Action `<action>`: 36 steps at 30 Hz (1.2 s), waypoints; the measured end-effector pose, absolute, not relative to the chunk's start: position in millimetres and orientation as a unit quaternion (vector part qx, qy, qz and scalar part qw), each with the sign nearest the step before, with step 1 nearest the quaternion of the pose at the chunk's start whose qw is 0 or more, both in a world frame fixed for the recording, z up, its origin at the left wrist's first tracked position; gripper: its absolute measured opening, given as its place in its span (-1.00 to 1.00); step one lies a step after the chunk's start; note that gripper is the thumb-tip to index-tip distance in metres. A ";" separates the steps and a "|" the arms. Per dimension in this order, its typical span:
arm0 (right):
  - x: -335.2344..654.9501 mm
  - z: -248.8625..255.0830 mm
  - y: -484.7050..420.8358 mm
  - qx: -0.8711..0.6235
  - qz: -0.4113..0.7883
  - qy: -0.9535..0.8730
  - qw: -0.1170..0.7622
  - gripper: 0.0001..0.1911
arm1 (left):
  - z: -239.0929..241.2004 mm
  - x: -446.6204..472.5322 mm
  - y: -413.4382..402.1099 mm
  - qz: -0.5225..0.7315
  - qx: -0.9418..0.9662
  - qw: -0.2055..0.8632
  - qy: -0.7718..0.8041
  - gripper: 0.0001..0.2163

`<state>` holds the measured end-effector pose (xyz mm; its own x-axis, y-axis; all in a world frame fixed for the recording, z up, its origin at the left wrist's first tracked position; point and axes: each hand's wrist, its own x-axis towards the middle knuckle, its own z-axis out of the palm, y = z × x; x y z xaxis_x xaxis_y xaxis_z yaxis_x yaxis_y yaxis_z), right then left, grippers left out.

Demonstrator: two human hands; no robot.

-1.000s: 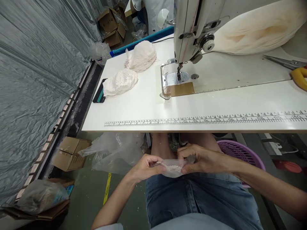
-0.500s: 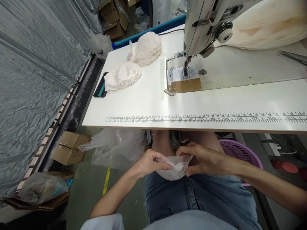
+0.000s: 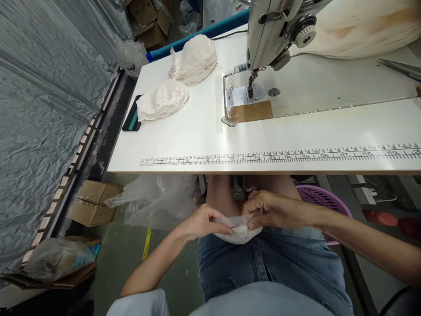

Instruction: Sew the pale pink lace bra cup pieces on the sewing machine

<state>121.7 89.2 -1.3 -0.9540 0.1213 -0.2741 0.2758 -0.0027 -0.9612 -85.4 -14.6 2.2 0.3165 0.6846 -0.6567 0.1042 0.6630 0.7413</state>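
Over my lap, below the table edge, I hold a small white lace-trimmed fabric piece point(image 3: 237, 236), cupped and partly sheer. My left hand point(image 3: 208, 223) pinches its left side between thumb and fingers. At its right side my right hand point(image 3: 265, 210) grips the upper edge, thumb in front and fingers curled behind. On the table lie a white lace piece point(image 3: 163, 102) and a stack of white cup-shaped fabric pieces point(image 3: 196, 60), both apart from my hands. The sewing machine point(image 3: 268, 39) stands beyond my hands, with no fabric under its presser foot.
A ruler strip point(image 3: 279, 156) runs along the front of the white table point(image 3: 184, 136). Scissors point(image 3: 399, 68) lie at the right. A dark phone-like object point(image 3: 132, 115) sits under the lace. A purple basket point(image 3: 324, 197), clear plastic point(image 3: 158, 199) and a cardboard box point(image 3: 95, 202) are below.
My right thumb has moved inward and up onto the front of the fabric piece, near its lace. My left hand keeps its pinch. The view has shifted slightly.
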 end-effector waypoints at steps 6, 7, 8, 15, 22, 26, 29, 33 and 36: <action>128.4 -9.0 86.8 0.127 -0.669 0.730 0.055 -0.66 | -4.8 -83.0 -17.8 0.206 0.326 0.737 0.555 -0.68; 128.3 -9.3 84.6 0.147 -0.644 0.750 0.050 -0.68 | -5.2 -83.0 -19.3 0.206 0.319 0.733 0.564 -0.65; 127.8 -9.6 82.7 0.167 -0.619 0.766 0.042 -0.69 | -5.5 -83.3 -20.9 0.204 0.314 0.727 0.575 -0.62; 120.9 -11.3 85.3 0.093 -0.717 0.688 0.064 -0.67 | -4.6 -90.8 -26.3 0.170 0.339 0.742 0.553 -0.56; 127.1 -19.1 88.1 0.090 -0.757 0.642 0.084 -0.62 | -5.2 -91.9 -22.4 0.186 0.348 0.749 0.533 -0.65; 127.3 -21.3 87.3 0.083 -0.754 0.647 0.078 -0.66 | -4.3 -92.5 -23.8 0.192 0.348 0.743 0.538 -0.69; 125.8 -21.2 87.7 0.081 -0.742 0.661 0.075 -0.65 | -3.4 -93.3 -26.4 0.199 0.343 0.740 0.543 -0.71; 123.0 -20.2 84.9 0.082 -0.743 0.659 0.076 -0.65 | -3.2 -91.0 -28.8 0.213 0.318 0.734 0.562 -0.69; 122.3 -20.4 82.2 0.087 -0.729 0.677 0.052 -0.70 | -3.6 -89.9 -30.4 0.220 0.296 0.724 0.583 -0.65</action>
